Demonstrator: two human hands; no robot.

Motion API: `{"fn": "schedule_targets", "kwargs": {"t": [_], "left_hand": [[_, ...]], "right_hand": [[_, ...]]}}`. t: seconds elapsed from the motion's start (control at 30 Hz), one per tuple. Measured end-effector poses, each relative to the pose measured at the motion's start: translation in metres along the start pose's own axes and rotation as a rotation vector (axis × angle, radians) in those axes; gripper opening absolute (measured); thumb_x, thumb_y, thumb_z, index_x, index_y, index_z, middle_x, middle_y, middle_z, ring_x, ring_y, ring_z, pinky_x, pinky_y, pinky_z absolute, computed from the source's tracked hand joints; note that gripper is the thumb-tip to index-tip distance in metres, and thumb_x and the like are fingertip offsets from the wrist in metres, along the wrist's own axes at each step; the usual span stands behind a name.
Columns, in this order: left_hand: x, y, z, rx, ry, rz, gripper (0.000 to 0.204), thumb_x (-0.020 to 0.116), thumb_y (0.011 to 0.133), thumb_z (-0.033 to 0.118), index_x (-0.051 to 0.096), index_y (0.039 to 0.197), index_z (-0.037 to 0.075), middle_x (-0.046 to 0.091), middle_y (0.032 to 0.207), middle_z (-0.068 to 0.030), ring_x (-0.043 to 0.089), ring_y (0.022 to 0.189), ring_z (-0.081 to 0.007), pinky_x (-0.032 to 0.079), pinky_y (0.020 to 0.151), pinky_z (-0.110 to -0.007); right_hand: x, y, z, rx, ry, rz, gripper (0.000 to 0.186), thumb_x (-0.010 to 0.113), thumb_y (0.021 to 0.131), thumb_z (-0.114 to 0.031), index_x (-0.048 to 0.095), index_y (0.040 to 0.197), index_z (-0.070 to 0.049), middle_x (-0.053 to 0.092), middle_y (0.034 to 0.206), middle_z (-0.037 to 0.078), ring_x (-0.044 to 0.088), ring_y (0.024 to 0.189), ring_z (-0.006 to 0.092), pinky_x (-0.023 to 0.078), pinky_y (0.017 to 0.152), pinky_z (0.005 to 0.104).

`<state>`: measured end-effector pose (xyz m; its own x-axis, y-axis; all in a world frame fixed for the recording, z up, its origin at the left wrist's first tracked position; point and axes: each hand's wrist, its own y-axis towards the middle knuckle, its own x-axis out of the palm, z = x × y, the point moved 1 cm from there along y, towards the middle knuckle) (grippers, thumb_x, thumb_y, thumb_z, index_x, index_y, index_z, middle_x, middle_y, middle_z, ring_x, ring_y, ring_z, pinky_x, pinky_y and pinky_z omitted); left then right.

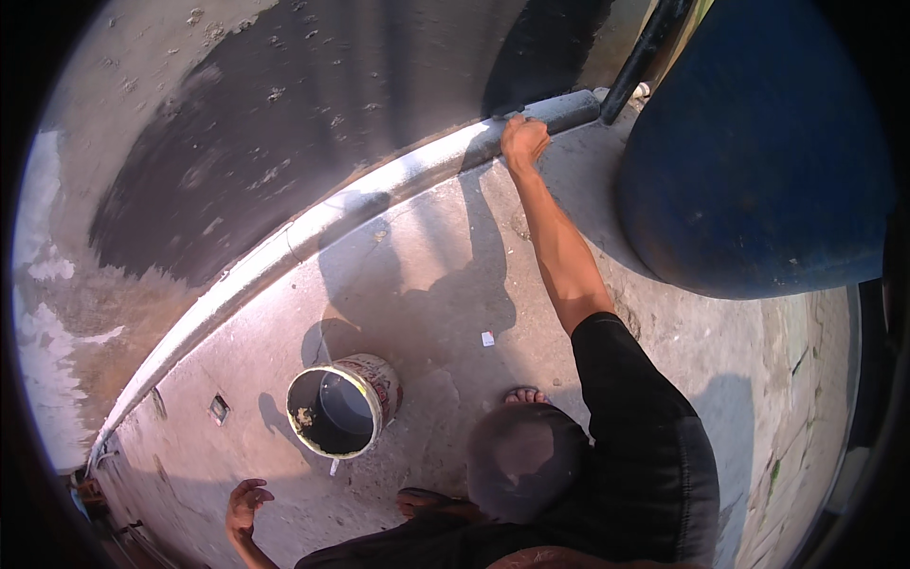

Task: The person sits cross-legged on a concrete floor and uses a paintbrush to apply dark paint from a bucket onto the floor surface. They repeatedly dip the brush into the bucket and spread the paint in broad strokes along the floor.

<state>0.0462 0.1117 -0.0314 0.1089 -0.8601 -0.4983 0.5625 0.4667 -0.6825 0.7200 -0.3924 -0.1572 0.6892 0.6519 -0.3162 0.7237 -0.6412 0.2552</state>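
Note:
My right hand [526,142] is closed in a fist at the far end of my outstretched arm, at the raised ledge [389,185] along the foot of the wall. A small dark edge shows beside its knuckles, but what the fingers grip is mostly hidden. At the lower left, my left hand [246,504] hangs above the floor with its fingers loosely curled and apart, holding nothing. Between the hands stands a paint-smeared bucket [387,384]. Inside it are greyish liquid and a yellowish clump on the inner side. Dark grey coating [275,133] covers part of the wall.
A large blue barrel [758,161] stands close on the right of my arm, beside a black pipe [645,62]. My feet rest on the concrete floor [436,351], near a small white scrap [488,339]. A small square fitting [219,409] lies left of the bucket.

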Motion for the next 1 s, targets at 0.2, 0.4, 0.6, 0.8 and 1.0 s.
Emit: {"fn": "schedule_targets", "kwargs": {"t": [0.2,0.4,0.6,0.8,1.0], "left_hand": [[0.005,-0.006,0.013,-0.051,-0.023,0.008,0.025,0.057,0.074,0.015,0.070,0.088,-0.001,0.066,0.096,-0.0071,0.054,0.069,-0.0095,0.040,0.062,-0.022],[0.002,0.004,0.010,-0.004,0.016,-0.022,0.025,0.060,0.070,0.018,0.073,0.079,-0.001,0.065,0.105,-0.0077,0.058,0.075,-0.0139,0.045,0.067,-0.025],[0.014,0.008,0.028,0.074,0.069,-0.061,0.027,0.055,0.077,0.013,0.067,0.098,0.000,0.068,0.088,-0.0070,0.053,0.071,-0.0108,0.041,0.066,-0.024],[0.016,0.013,0.027,0.084,0.097,-0.124,0.032,0.050,0.078,0.009,0.064,0.105,-0.002,0.070,0.082,-0.0101,0.062,0.076,-0.0146,0.043,0.070,-0.027],[0.026,0.030,0.047,0.050,0.200,-0.102,0.037,0.054,0.074,0.020,0.066,0.101,-0.002,0.069,0.085,-0.0144,0.068,0.085,-0.0221,0.051,0.079,-0.033]], "right_hand": [[0.040,-0.071,-0.015,-0.046,0.025,-0.055,0.029,0.061,0.079,-0.017,0.061,0.064,0.008,0.061,0.071,0.034,0.064,0.070,0.0472,0.049,0.067,0.0503],[0.040,-0.141,-0.051,0.033,0.096,-0.216,0.025,0.061,0.079,-0.011,0.061,0.064,0.010,0.062,0.068,0.032,0.064,0.068,0.0457,0.049,0.067,0.0499],[0.028,-0.170,-0.065,0.112,0.244,-0.422,0.027,0.059,0.084,-0.012,0.060,0.068,0.010,0.060,0.064,0.027,0.061,0.061,0.0394,0.047,0.062,0.0457],[-0.078,-0.177,-0.115,0.207,0.454,-0.944,0.021,0.054,0.094,-0.009,0.066,0.099,0.008,0.059,0.060,0.006,0.052,0.042,0.0104,0.038,0.038,0.0244],[-0.138,-0.195,-0.199,-0.327,0.215,-1.585,0.028,0.058,0.090,-0.015,0.071,0.107,0.002,0.061,0.061,0.003,0.054,0.048,0.0077,0.041,0.046,0.0238]]}}
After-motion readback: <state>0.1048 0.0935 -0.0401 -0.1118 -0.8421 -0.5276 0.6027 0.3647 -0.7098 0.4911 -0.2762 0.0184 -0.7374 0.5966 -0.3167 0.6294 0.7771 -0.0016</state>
